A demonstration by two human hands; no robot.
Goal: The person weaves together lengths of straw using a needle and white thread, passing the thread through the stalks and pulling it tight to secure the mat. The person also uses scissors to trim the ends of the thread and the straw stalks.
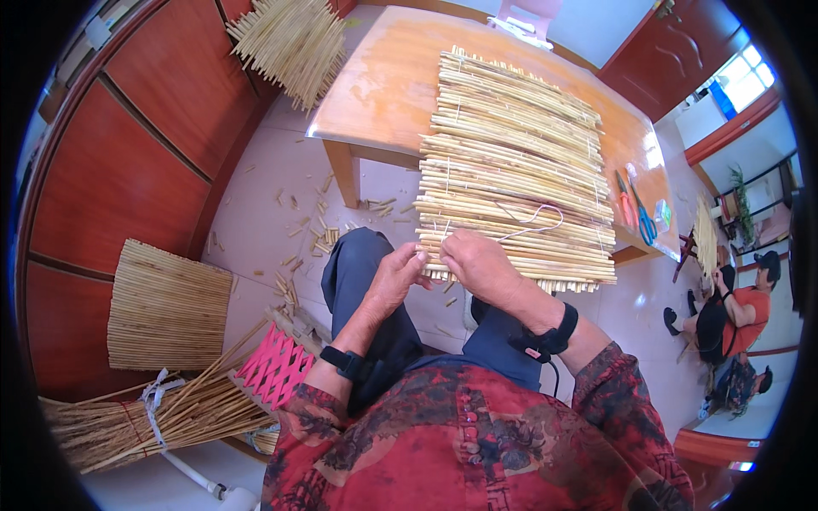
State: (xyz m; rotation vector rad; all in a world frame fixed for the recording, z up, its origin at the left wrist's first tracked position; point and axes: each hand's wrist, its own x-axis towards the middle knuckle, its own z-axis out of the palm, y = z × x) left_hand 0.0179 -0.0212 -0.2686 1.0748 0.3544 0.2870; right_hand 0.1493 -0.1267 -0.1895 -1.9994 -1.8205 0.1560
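Observation:
A mat of pale reed stalks (515,170), bound in rows with thin thread, lies over the table and hangs past its near edge toward my lap. My left hand (399,274) pinches the mat's near left corner between thumb and fingers. Close beside it, my right hand (479,262) is closed at the same edge, its fingertips turned down and partly hidden. A thin pale cord (541,228) loops across the stalks and runs to my right hand.
Orange-handled pliers (626,209) and blue-handled scissors (646,223) lie on the wooden table (375,77), right of the mat. Cut stalk pieces (319,226) litter the floor. Left are a finished mat (166,307), a stalk bundle (128,430) and a pink-strapped stool (274,364). People sit far right.

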